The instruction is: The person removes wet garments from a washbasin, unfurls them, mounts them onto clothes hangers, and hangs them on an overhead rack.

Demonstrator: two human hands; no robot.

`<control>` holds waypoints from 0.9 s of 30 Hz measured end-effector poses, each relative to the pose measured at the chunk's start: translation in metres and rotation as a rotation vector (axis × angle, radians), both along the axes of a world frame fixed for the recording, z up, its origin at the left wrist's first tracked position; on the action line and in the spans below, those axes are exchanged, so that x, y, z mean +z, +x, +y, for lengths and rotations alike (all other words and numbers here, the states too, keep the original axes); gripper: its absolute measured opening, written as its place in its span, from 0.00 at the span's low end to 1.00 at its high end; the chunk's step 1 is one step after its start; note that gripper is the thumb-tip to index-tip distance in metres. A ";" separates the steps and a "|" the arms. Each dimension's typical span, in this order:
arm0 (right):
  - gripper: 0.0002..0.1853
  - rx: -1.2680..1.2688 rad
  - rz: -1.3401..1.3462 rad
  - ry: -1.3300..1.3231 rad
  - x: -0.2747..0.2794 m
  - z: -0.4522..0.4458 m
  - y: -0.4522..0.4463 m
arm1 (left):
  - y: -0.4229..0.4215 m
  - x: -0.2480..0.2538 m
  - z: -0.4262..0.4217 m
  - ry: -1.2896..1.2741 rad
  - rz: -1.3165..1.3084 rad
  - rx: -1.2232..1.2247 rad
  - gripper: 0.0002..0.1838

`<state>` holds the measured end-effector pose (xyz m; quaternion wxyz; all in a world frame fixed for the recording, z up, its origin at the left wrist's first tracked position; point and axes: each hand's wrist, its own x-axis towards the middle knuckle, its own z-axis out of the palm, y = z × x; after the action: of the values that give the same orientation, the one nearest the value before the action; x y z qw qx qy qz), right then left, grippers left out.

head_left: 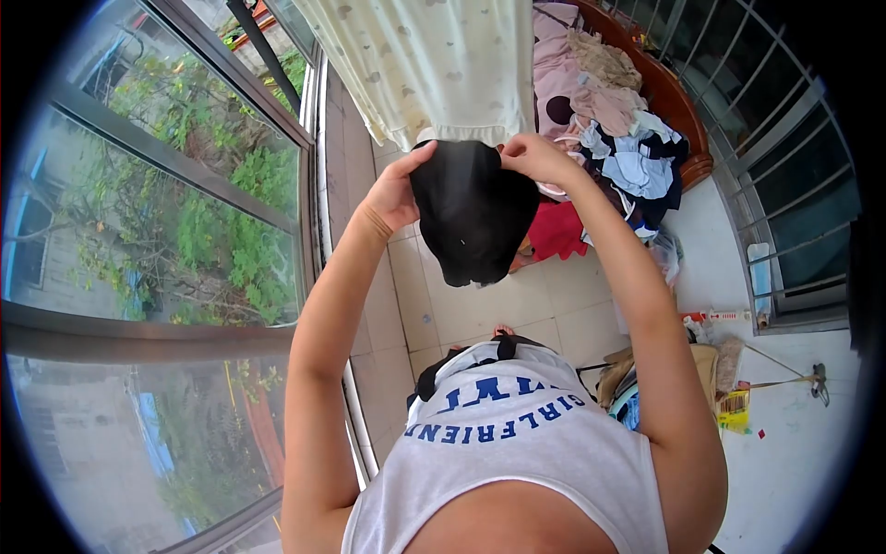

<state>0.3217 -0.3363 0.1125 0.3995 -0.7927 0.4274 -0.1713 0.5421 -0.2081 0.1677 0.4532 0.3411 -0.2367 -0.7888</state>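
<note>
A black garment (475, 217) hangs in front of me, stretched between my two hands. It widens toward the right and narrows at the bottom; its exact kind does not show. My left hand (397, 189) is closed on its upper left edge, with the thumb lying over the cloth. At the upper right corner, my right hand (538, 161) pinches the fabric between thumb and fingers. Right behind the garment's top edge hangs a cream curtain-like cloth (434, 60) with a heart pattern.
Large sliding windows (175, 203) run along the left. Clothes (637, 171) lie heaped on a wooden-framed seat (688, 102) at the upper right, beside a barred window (784, 157). Bags (706, 369) stand by the right wall. Pale tiles (461, 309) cover the floor.
</note>
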 end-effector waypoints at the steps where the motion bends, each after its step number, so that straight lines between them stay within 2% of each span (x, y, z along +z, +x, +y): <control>1: 0.25 -0.134 -0.065 -0.155 0.008 0.010 -0.004 | 0.002 0.001 -0.001 -0.014 0.033 0.022 0.23; 2: 0.24 -0.122 -0.212 -0.090 0.018 0.013 -0.005 | 0.002 0.001 -0.001 -0.027 0.066 0.045 0.23; 4: 0.22 0.130 -0.747 0.390 0.037 0.036 -0.006 | 0.001 0.001 -0.004 -0.033 0.103 0.025 0.23; 5: 0.21 0.270 -0.759 0.429 0.039 0.048 -0.005 | -0.001 0.003 -0.005 -0.041 0.121 0.012 0.23; 6: 0.19 0.263 -0.646 0.304 0.045 0.068 0.001 | -0.003 0.003 -0.008 -0.052 0.140 -0.003 0.24; 8: 0.17 0.441 -0.264 0.170 0.044 0.073 0.002 | -0.004 0.005 -0.013 -0.073 0.150 -0.053 0.24; 9: 0.16 0.356 -0.225 0.177 0.038 0.062 0.001 | -0.004 0.008 -0.015 -0.065 0.006 0.007 0.25; 10: 0.15 0.265 -0.352 0.109 0.035 0.054 -0.002 | -0.005 0.012 -0.016 -0.056 -0.136 0.072 0.25; 12: 0.13 0.182 -0.824 0.281 0.065 0.054 -0.002 | 0.002 0.011 -0.011 -0.055 -0.178 0.054 0.27; 14: 0.10 0.144 -0.560 0.095 0.082 0.043 -0.014 | 0.004 0.005 -0.004 -0.438 -0.877 -0.244 0.30; 15: 0.10 0.066 -0.648 0.164 0.088 0.044 -0.015 | -0.001 0.009 -0.001 -0.440 -0.967 -0.359 0.32; 16: 0.10 -0.010 -0.733 0.233 0.096 0.045 -0.016 | 0.009 -0.009 -0.011 -0.388 -1.244 -0.453 0.33; 18: 0.14 -0.096 -0.949 0.227 0.102 0.039 -0.017 | 0.023 -0.028 -0.012 -0.215 -0.955 -0.093 0.24; 19: 0.13 -0.054 -0.892 0.164 0.096 0.030 -0.021 | 0.019 -0.019 -0.006 -0.183 -0.486 0.077 0.22; 20: 0.13 -0.017 -0.838 0.099 0.094 0.022 -0.024 | 0.024 -0.009 -0.004 -0.108 -0.383 0.127 0.21; 22: 0.12 -0.063 -0.792 0.085 0.090 0.018 -0.024 | 0.022 -0.008 -0.004 -0.070 -0.333 0.172 0.25; 24: 0.11 -0.105 -0.738 0.067 0.098 0.015 -0.027 | 0.025 -0.013 -0.004 -0.162 -0.555 -0.027 0.28; 26: 0.11 -0.066 -0.907 0.164 0.108 0.014 -0.034 | 0.013 0.001 0.003 -0.406 -1.000 -0.289 0.27; 27: 0.11 -0.044 -0.873 0.129 0.106 0.009 -0.038 | 0.014 -0.003 -0.002 -0.322 -1.078 -0.281 0.26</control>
<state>0.2841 -0.3273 0.2190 0.5877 -0.6100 0.2453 -0.4716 0.5563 -0.2099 0.1645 0.2056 0.5868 -0.5940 -0.5104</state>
